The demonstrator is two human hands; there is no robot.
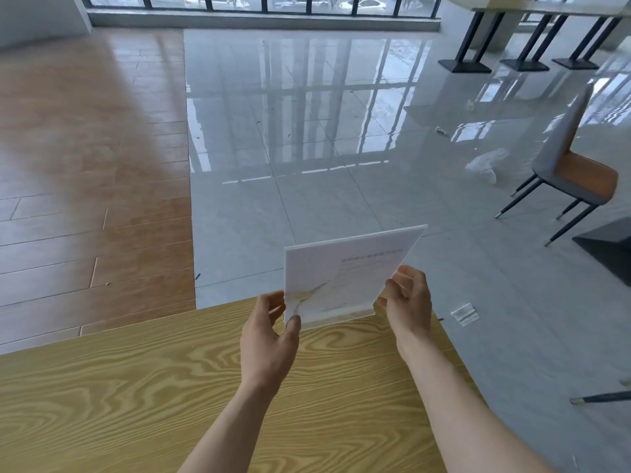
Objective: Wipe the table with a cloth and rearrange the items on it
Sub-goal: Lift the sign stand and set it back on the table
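Observation:
A clear acrylic sign holder [345, 278] with a pale printed sheet inside stands upright at the far edge of the light wood-grain table [136, 387]. My left hand [269, 332] pinches its lower left corner, thumb on the front. My right hand [408, 302] grips its lower right edge. The holder's base seems to touch the tabletop near the edge. No cloth is in view.
Beyond the table lies a glossy grey tile floor and, to the left, wood flooring. A grey and orange chair [566, 172] stands at the right, with a crumpled plastic bag [486, 162] behind it. A small wrapper [464, 314] lies on the floor by the table's right corner.

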